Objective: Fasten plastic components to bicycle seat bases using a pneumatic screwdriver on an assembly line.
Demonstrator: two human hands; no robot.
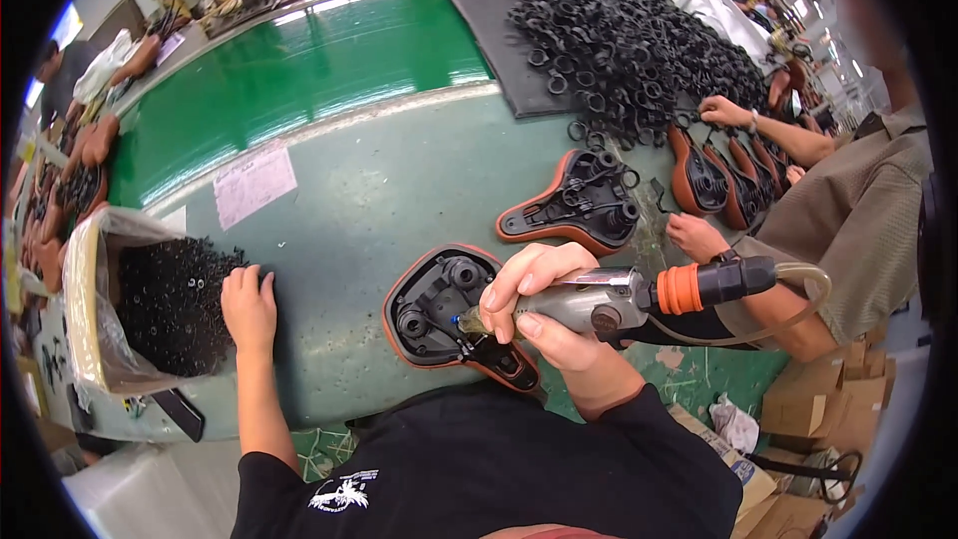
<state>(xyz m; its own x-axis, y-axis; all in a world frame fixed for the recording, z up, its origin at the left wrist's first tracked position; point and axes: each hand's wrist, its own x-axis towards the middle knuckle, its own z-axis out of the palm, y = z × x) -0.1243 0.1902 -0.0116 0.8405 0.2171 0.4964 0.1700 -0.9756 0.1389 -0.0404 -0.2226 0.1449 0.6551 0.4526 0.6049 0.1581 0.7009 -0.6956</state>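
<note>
My right hand (544, 289) is wrapped round a grey pneumatic screwdriver (599, 301) with an orange-and-black hose fitting. Its tip points left, over the underside of a bicycle saddle (429, 284) with a brown rim and black base. The saddle lies upside down on the bench in front of me, its nose toward my body. At the left, my left hand (249, 311) rests at the edge of a pile of small black screws (170, 304) in a plastic-lined box (88, 304). Its thumb stands apart from the fingers, and I see nothing held in them.
Another upturned saddle (574, 202) lies beyond the tool. Black rings (639, 50) are heaped on a dark sheet (489, 30). A co-worker (848, 200) at the right handles more saddles (699, 175). A green belt (299, 70) runs behind a paper sheet (254, 187); an air hose (798, 314) loops rightward.
</note>
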